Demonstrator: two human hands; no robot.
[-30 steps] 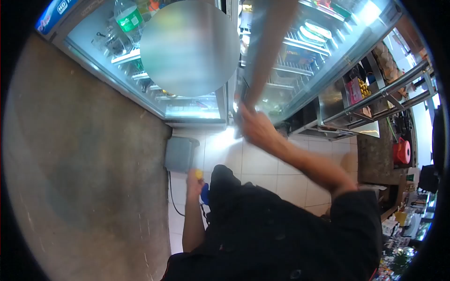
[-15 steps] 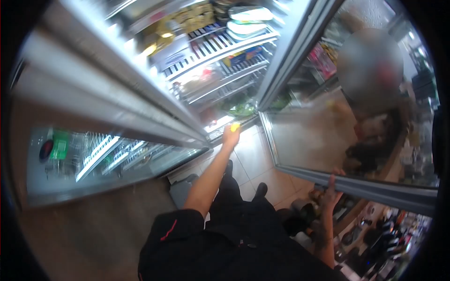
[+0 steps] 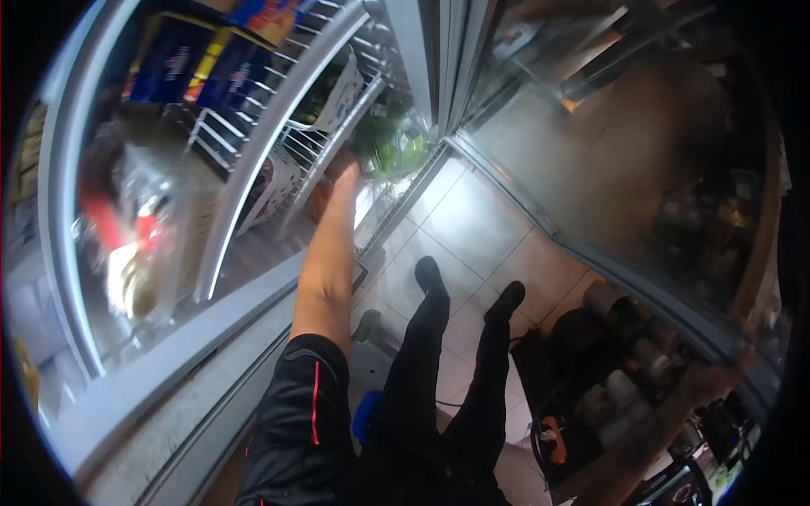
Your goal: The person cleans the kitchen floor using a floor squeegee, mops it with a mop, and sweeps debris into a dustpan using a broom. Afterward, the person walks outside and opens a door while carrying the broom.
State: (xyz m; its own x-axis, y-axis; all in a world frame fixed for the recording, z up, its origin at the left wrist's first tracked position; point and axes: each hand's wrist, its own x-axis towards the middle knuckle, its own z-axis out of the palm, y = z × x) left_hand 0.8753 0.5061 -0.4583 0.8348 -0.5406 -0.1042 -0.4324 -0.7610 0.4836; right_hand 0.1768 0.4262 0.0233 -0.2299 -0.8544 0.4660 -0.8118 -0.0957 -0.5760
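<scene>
My left hand (image 3: 342, 167) reaches into the open fridge beside the lowest wire shelf (image 3: 295, 198). Its fingers are hidden and blurred there, and whatever they hold cannot be made out. Right next to it, bagged green leaves (image 3: 396, 148) lie on the fridge floor. At the far right, my right hand (image 3: 717, 378) is dim and blurred, closed on the outer edge of the open glass door (image 3: 624, 291).
Blue packets (image 3: 173, 59) stand on a wire shelf; white perforated baskets (image 3: 274, 185) sit lower down. Plastic-wrapped items (image 3: 139, 244) are at left. Tiled floor (image 3: 468, 219) lies beneath my feet. A grey box (image 3: 375, 358) and cups (image 3: 624, 388) are nearby.
My left hand has gone deeper into the fridge, and the yellow item seen in it before no longer shows. My right hand came onto the open door and stays there. The view has moved closer to the shelves.
</scene>
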